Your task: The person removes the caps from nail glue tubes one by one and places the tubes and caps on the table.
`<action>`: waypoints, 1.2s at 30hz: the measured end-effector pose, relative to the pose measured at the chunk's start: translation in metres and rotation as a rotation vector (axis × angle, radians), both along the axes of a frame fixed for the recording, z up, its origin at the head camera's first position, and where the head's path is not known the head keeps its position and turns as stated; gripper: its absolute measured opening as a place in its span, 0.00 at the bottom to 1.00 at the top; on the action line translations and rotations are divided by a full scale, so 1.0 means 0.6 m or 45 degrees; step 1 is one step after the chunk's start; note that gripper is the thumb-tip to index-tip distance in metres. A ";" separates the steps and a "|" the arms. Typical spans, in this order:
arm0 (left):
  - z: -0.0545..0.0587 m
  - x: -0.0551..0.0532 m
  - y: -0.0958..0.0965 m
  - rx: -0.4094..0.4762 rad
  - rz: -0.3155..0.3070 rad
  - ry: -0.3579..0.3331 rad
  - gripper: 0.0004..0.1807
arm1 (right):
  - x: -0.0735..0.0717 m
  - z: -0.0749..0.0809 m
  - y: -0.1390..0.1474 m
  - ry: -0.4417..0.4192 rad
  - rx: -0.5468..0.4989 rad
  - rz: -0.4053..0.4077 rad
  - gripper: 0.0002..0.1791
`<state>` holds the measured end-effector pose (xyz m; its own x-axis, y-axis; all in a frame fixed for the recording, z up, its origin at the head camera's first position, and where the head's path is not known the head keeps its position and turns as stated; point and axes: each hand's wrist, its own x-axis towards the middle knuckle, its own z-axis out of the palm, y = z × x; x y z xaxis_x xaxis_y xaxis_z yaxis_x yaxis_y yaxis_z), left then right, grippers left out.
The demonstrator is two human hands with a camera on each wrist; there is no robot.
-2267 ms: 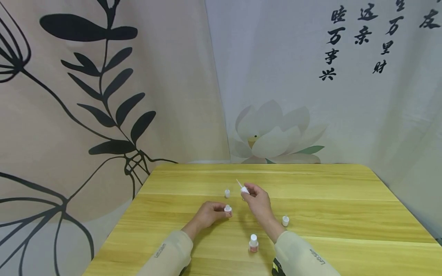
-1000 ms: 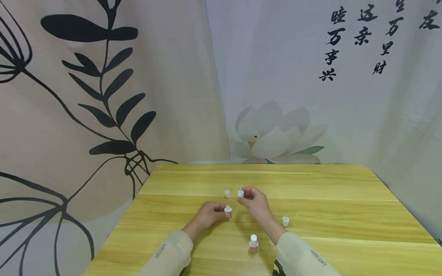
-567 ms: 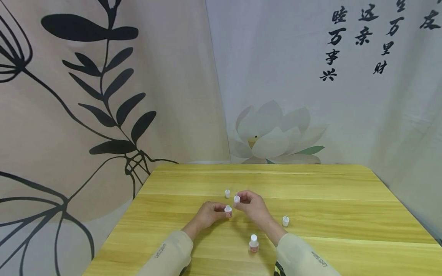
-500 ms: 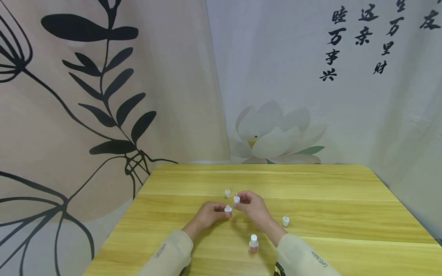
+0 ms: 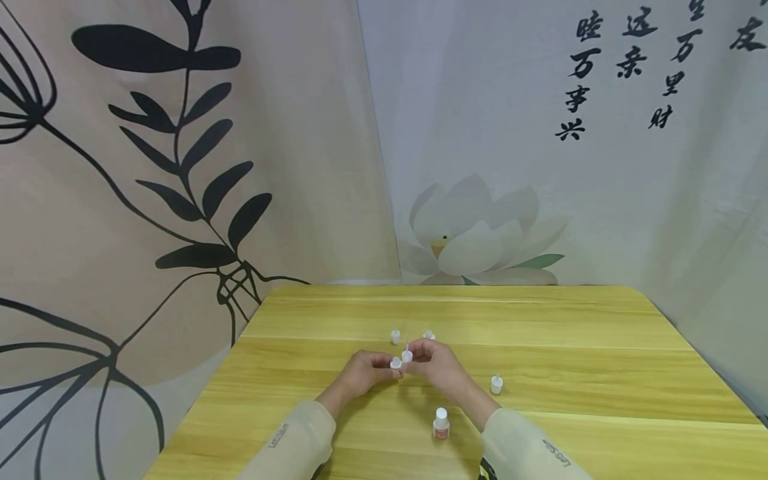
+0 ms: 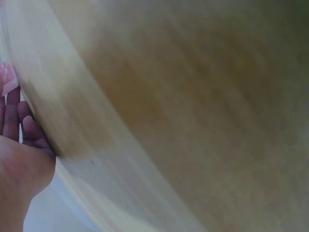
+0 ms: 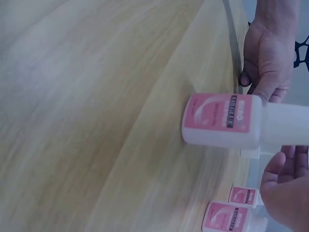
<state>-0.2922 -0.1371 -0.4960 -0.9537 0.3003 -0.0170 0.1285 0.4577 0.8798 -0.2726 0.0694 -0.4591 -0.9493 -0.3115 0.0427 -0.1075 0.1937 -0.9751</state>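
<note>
My left hand (image 5: 363, 371) pinches a small glue bottle (image 5: 396, 372), its mouth facing up. The bottle's pink label (image 6: 8, 75) shows at the edge of the left wrist view. Close beside it, my right hand (image 5: 441, 365) pinches a white brush cap (image 5: 407, 357) between thumb and fingertips, thin stem up. The cap overlaps the bottle's right side in the head view. In the right wrist view, a capped, pink-labelled glue bottle (image 7: 219, 118) stands in front of both hands and hides the held pieces. In the head view, that capped bottle (image 5: 441, 425) stands nearer the body.
Three small white pieces stand on the wooden table (image 5: 570, 333): one at the back left (image 5: 395, 337), one behind my right hand (image 5: 429, 335), one beside my right forearm (image 5: 497, 385). Two labelled bottles (image 7: 224, 217) show low in the right wrist view. A printed curtain (image 5: 312, 133) hangs behind.
My right hand has come down and toward the left hand, turning the brush cap from tilted to stem-up. A white piece behind the right hand has come into view. The left hand stays put.
</note>
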 end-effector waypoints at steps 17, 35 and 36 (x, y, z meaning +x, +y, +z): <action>0.001 0.000 -0.003 -0.017 -0.014 0.037 0.11 | 0.004 -0.008 0.001 -0.041 0.083 0.161 0.14; 0.001 -0.001 -0.003 -0.012 -0.018 0.037 0.10 | 0.008 -0.015 0.004 -0.069 0.088 0.218 0.13; 0.001 -0.001 -0.003 -0.012 -0.019 0.040 0.10 | 0.008 -0.015 0.004 -0.067 0.091 0.218 0.13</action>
<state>-0.2927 -0.1389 -0.4957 -0.9492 0.3145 0.0097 0.1626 0.4639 0.8708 -0.2675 0.0716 -0.4684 -0.8826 -0.4690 -0.0335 -0.0941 0.2460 -0.9647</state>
